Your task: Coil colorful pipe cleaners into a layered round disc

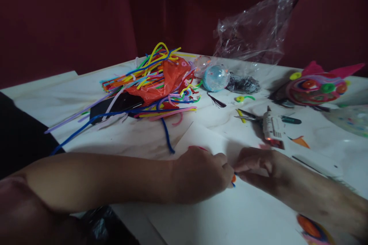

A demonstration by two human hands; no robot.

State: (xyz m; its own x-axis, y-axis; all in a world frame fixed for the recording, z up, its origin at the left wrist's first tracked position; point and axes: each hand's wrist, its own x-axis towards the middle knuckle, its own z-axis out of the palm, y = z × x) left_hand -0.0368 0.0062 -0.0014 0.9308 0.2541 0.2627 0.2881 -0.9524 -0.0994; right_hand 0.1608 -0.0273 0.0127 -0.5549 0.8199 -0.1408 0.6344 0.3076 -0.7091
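My left hand (202,174) is closed around a small orange and blue pipe-cleaner piece (234,179), most of it hidden by my fingers. A sliver of something pink-red (198,147) shows behind the same hand. From the right, thumb and forefinger of my right hand (258,166) pinch the dark blue tip of that piece. Both hands are just above a sheet of white paper (218,214). Below my right wrist, a coiled piece in orange, blue and yellow (312,229) lies at the lower edge.
A heap of coloured pipe cleaners (149,72) spreads at the back left. A hot glue gun (271,128) lies beside scissors (250,116). Behind are a clear-and-blue ball (216,78), a crumpled plastic bag (253,26) and a decorated fish-like ball (317,88).
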